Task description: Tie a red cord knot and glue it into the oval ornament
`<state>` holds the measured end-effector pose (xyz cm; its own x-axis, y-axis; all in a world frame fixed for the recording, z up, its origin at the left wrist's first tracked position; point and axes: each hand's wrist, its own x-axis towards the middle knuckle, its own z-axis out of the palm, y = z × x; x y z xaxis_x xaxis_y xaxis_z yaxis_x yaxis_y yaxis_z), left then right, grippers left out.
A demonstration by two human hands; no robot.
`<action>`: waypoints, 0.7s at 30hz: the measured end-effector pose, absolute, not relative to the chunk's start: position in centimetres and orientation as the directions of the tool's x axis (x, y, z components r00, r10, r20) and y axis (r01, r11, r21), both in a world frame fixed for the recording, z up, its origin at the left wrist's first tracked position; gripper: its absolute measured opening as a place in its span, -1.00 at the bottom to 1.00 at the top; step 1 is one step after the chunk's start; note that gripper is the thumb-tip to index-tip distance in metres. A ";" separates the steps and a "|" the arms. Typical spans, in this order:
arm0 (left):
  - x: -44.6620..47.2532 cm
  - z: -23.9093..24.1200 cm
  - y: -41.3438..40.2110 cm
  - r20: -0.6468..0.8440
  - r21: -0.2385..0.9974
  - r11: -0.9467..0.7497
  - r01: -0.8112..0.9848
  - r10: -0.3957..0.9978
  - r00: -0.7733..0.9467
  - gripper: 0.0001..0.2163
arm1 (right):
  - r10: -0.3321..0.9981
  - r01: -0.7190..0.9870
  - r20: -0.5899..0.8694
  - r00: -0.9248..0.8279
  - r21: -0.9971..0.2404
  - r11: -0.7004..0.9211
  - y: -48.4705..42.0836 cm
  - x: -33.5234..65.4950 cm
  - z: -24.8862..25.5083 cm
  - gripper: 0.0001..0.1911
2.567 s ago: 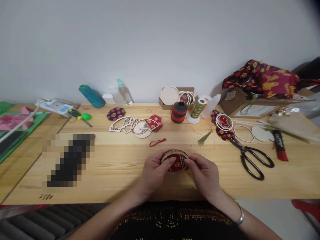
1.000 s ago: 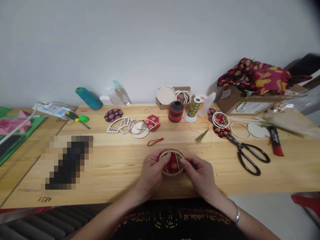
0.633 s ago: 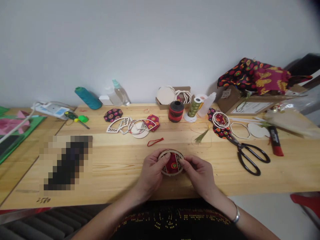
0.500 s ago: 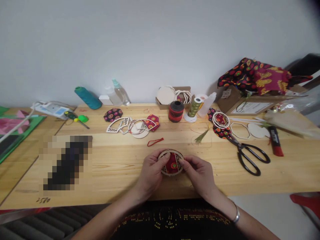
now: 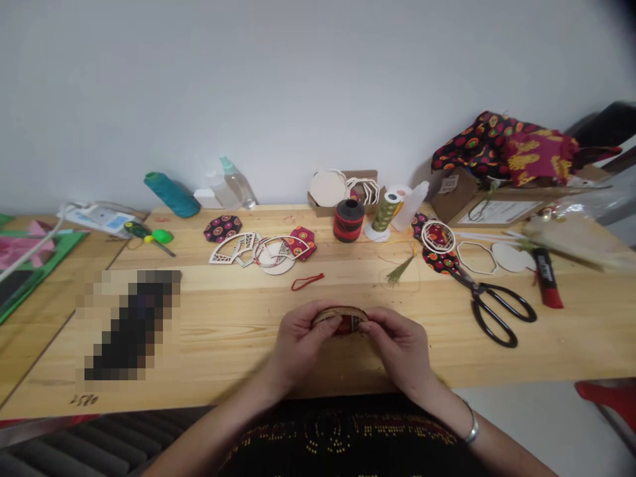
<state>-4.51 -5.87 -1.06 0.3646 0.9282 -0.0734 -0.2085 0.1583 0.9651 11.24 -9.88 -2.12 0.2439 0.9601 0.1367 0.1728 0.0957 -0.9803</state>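
Between both hands, over the front of the wooden table (image 5: 238, 351), is a round fabric-covered ornament (image 5: 346, 324) with a pale wooden lattice frame and dark red cloth inside. It is tilted, so its rim and edge show more than its face. My left hand (image 5: 301, 338) grips its left side, thumb across the front. On the right side, my right hand (image 5: 397, 341) pinches the rim between thumb and fingers. Fingertips behind the piece are hidden. Beyond the hands lies a red cord loop (image 5: 307, 281).
Black-handled scissors (image 5: 491, 305) and a red-capped tube (image 5: 549, 278) lie right. Wooden cutouts (image 5: 275, 257), a green tassel (image 5: 401, 270) and thread spools (image 5: 349, 220) are farther back. A screwdriver (image 5: 149, 237) lies left, with a blurred dark object (image 5: 139, 324) nearer.
The round ornament has tipped from showing its lattice face to a flatter, edge-on angle. Both hands keep their hold on its sides.
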 end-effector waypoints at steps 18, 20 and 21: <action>-5.3 0.5 -6.4 0.277 0.952 -0.303 -0.031 0.821 0.499 -0.65 | 0.955 0.174 0.205 0.214 -0.970 0.169 -10.0 11.5 -2.0 -0.74; -5.2 0.2 -6.4 0.198 0.979 -0.198 -0.048 0.867 0.456 -0.70 | 0.955 0.190 0.208 0.212 -0.967 0.169 -9.9 11.4 -2.0 -0.77; -5.2 0.0 -6.4 0.131 0.991 -0.113 -0.069 0.897 0.421 -0.74 | 0.956 0.206 0.211 0.205 -0.964 0.169 -9.9 11.3 -2.0 -0.78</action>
